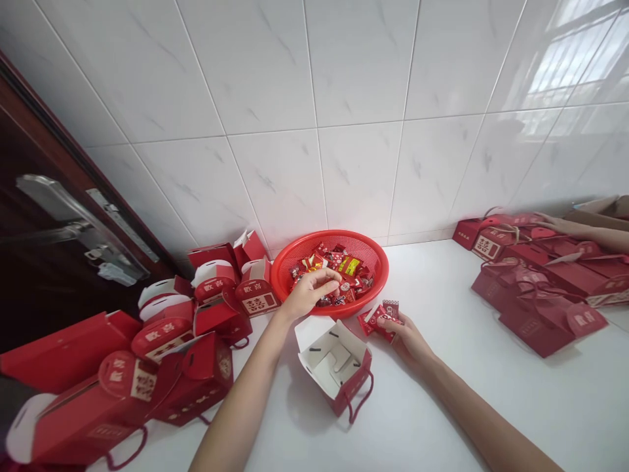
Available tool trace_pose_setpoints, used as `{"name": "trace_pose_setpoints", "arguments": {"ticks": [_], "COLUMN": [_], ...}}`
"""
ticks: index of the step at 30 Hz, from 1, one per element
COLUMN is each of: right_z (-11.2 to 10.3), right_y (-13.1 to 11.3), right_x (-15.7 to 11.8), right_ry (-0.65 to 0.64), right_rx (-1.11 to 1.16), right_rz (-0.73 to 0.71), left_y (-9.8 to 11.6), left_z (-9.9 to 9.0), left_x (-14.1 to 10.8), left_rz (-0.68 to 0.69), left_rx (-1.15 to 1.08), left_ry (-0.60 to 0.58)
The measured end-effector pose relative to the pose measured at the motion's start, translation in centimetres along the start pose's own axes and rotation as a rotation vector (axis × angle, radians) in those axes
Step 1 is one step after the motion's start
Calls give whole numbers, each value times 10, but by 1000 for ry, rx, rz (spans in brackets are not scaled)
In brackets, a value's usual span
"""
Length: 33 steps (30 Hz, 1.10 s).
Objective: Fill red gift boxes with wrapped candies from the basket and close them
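A red plastic basket of wrapped candies stands against the wall. Over its front part is my left hand, fingers curled and pinched together; whatever they hold, if anything, is too small to make out. My right hand grips several red-wrapped candies just right of the basket's front rim. Between my forearms sits an open red gift box, white inside, with its flaps spread and a cord handle hanging at its right side. Its visible floor holds no candies.
Red gift boxes crowd the left side, several with lids up. More closed boxes lie at the right, where another person's hand rests over them. A cardboard carton is behind. A dark door borders the left.
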State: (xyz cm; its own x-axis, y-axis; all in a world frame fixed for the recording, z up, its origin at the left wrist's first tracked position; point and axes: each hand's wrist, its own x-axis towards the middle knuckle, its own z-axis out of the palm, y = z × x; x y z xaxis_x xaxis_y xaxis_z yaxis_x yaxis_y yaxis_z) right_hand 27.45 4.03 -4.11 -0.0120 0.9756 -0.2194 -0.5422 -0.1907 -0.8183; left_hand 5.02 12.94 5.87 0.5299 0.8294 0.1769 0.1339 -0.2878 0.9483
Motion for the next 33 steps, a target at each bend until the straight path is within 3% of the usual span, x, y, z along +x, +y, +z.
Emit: {"name": "trace_pose_setpoints", "arguments": {"ticks": [10,17,33], "right_z": [-2,5,11], "right_y": [-1,-6,-24], "right_x": [2,-5,-15], "right_ry": [2,42,43], "right_rx": [2,10,-29], "right_rz": [30,37,-82], "left_y": [2,0,-2], "left_z": [1,0,2], "left_x": [-4,-4,-8], "left_rz": [-40,-57,-24], "left_rx": [-5,-15,-59], "left_ry": [-66,-46,-25]}}
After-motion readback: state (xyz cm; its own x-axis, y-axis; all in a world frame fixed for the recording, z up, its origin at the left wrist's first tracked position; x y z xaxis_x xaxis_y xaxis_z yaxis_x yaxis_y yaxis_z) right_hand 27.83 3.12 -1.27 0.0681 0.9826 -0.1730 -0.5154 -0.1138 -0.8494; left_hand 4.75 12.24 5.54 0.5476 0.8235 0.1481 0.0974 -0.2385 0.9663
